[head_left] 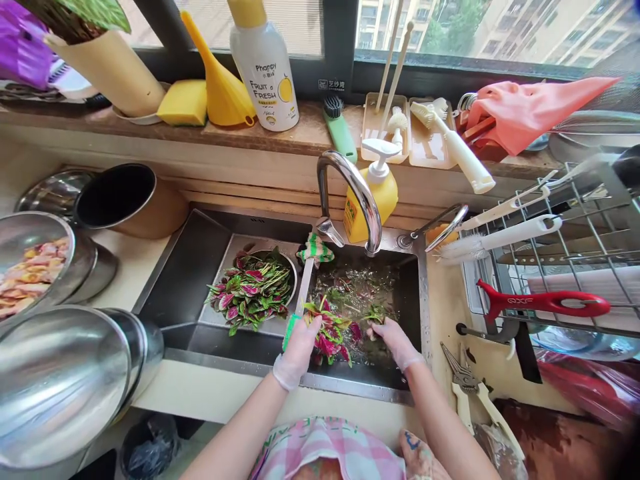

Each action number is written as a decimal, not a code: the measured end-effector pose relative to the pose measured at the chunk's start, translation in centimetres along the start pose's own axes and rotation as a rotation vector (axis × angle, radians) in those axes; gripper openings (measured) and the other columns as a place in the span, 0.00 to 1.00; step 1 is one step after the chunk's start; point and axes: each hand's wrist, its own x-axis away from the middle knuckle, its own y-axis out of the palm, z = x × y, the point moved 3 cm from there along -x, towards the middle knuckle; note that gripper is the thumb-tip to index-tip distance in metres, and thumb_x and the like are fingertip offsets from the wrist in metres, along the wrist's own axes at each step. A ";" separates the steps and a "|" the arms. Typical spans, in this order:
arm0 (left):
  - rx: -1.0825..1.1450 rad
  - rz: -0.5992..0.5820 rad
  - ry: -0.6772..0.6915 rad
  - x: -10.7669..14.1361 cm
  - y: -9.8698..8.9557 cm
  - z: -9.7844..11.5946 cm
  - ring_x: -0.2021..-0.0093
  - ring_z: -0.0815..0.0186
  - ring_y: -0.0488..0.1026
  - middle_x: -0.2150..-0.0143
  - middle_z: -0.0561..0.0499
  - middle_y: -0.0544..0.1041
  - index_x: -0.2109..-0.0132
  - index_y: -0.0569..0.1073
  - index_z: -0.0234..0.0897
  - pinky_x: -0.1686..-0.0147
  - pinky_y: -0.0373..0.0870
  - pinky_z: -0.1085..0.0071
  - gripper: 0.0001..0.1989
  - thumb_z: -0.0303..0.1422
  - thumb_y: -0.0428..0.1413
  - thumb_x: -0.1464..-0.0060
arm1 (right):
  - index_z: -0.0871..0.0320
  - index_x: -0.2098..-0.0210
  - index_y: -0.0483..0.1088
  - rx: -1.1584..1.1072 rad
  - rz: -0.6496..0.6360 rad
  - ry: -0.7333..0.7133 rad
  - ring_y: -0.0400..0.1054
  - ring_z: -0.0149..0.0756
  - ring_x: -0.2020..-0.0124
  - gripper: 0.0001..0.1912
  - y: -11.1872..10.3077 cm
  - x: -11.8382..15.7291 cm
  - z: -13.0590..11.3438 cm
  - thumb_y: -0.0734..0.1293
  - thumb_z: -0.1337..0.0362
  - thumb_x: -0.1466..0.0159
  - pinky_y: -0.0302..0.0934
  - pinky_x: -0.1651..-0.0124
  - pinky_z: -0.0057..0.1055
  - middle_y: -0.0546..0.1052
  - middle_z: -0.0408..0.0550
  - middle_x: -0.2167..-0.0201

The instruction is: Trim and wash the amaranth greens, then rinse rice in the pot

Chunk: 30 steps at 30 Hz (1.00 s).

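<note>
My left hand (301, 341), in a clear glove, is closed on a bunch of red amaranth (330, 337) with pink and green leaves. It is at the divider between the two basins. My right hand (394, 341), also gloved, pinches a small bit of green leaves (375, 313) over the right basin (410, 287). Water with several floating leaf pieces fills part of that basin. In the left basin, a heap of amaranth leaves (255, 290) fills a white-rimmed bowl (293, 272). A green-and-white cloth (315, 248) lies at the divider's far end.
A chrome faucet (350, 175) arches over the sink, with a yellow pump bottle (377, 197) behind it. Metal bowls (60, 373) and a brown pot (165, 207) crowd the left counter. A wire rack (590, 253) and scissors (467, 380) are on the right.
</note>
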 end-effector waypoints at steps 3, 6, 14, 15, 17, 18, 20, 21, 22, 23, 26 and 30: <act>-0.068 -0.014 0.030 -0.6 1.3 -0.5 0.52 0.54 0.75 0.58 0.47 0.81 0.61 0.76 0.41 0.47 0.66 0.61 0.16 0.45 0.63 0.55 | 0.57 0.70 0.67 -0.126 0.000 -0.052 0.70 0.36 0.70 0.15 -0.1 1.2 -0.5 0.69 0.54 0.53 0.63 0.61 0.32 0.76 0.45 0.74; -0.018 0.006 0.002 -0.9 2.7 -1.4 0.51 0.53 0.74 0.57 0.47 0.80 0.62 0.75 0.41 0.46 0.65 0.59 0.17 0.46 0.63 0.55 | 0.57 0.65 0.69 -0.163 0.002 -0.103 0.72 0.40 0.63 0.18 1.6 2.9 -1.4 0.69 0.52 0.50 0.64 0.54 0.36 0.78 0.49 0.68; 0.319 -0.182 -0.116 1.6 5.6 -2.9 0.59 0.59 0.77 0.62 0.47 0.81 0.59 0.74 0.38 0.52 0.70 0.64 0.22 0.45 0.67 0.59 | 0.58 0.42 0.66 0.379 -0.020 -0.508 0.56 0.49 0.37 0.31 9.0 7.8 -3.0 0.63 0.68 0.47 0.43 0.32 0.48 0.69 0.55 0.43; 0.338 -0.182 -0.143 1.9 5.7 -2.9 0.62 0.60 0.77 0.63 0.48 0.81 0.59 0.74 0.37 0.54 0.71 0.63 0.23 0.42 0.69 0.62 | 0.58 0.42 0.67 0.432 -0.031 -0.535 0.54 0.50 0.36 0.32 9.3 8.3 -3.1 0.63 0.70 0.48 0.41 0.31 0.49 0.69 0.56 0.43; 0.371 -0.176 -0.150 2.2 5.7 -2.5 0.62 0.59 0.78 0.64 0.48 0.81 0.61 0.74 0.36 0.55 0.72 0.63 0.24 0.40 0.71 0.64 | 0.58 0.44 0.70 0.461 -0.066 -0.552 0.56 0.52 0.37 0.31 8.9 9.2 -3.3 0.64 0.70 0.49 0.43 0.32 0.50 0.71 0.57 0.44; 0.381 -0.173 -0.133 2.2 5.6 -2.1 0.61 0.58 0.78 0.63 0.47 0.81 0.61 0.75 0.35 0.53 0.71 0.62 0.23 0.41 0.70 0.64 | 0.57 0.47 0.72 0.433 -0.085 -0.549 0.59 0.52 0.39 0.27 8.3 9.6 -3.6 0.64 0.68 0.48 0.46 0.33 0.50 0.72 0.56 0.46; 0.383 -0.168 -0.117 2.1 5.2 -0.8 0.57 0.55 0.78 0.62 0.45 0.82 0.62 0.76 0.35 0.51 0.71 0.61 0.23 0.44 0.69 0.63 | 0.54 0.53 0.76 0.305 -0.104 -0.513 0.64 0.50 0.43 0.19 6.5 9.9 -4.2 0.64 0.62 0.43 0.52 0.36 0.49 0.75 0.54 0.49; 0.363 -0.171 -0.127 2.1 4.7 0.2 0.56 0.54 0.78 0.62 0.44 0.82 0.62 0.77 0.35 0.51 0.71 0.60 0.23 0.46 0.69 0.63 | 0.53 0.56 0.77 0.218 -0.090 -0.482 0.66 0.49 0.45 0.17 5.4 9.8 -4.5 0.64 0.58 0.42 0.55 0.37 0.48 0.76 0.53 0.50; 0.332 -0.176 -0.144 2.1 4.2 1.3 0.55 0.53 0.78 0.63 0.44 0.82 0.63 0.77 0.35 0.51 0.71 0.59 0.23 0.46 0.68 0.63 | 0.53 0.57 0.77 0.130 -0.055 -0.448 0.68 0.49 0.46 0.17 4.3 9.6 -4.8 0.64 0.54 0.41 0.57 0.38 0.48 0.77 0.53 0.51; 0.297 -0.186 -0.159 2.2 3.5 2.8 0.55 0.52 0.78 0.63 0.44 0.82 0.63 0.77 0.35 0.51 0.72 0.58 0.22 0.46 0.68 0.62 | 0.53 0.57 0.77 0.053 -0.001 -0.416 0.69 0.48 0.48 0.18 3.2 9.3 -5.0 0.64 0.51 0.41 0.58 0.39 0.47 0.78 0.53 0.52; 0.176 -0.188 -0.128 3.2 0.6 8.8 0.58 0.52 0.78 0.63 0.43 0.82 0.66 0.78 0.32 0.52 0.72 0.58 0.20 0.44 0.68 0.60 | 0.54 0.57 0.76 -0.091 0.155 -0.335 0.72 0.48 0.52 0.23 0.6 8.0 -4.5 0.67 0.46 0.44 0.61 0.42 0.46 0.79 0.53 0.55; -0.140 -0.096 0.054 4.4 -4.4 18.3 0.60 0.50 0.79 0.62 0.42 0.82 0.61 0.79 0.32 0.56 0.74 0.56 0.21 0.45 0.66 0.57 | 0.55 0.59 0.76 -0.117 0.143 -0.254 0.74 0.47 0.54 0.27 -0.8 6.1 -2.1 0.69 0.42 0.49 0.64 0.46 0.43 0.80 0.54 0.58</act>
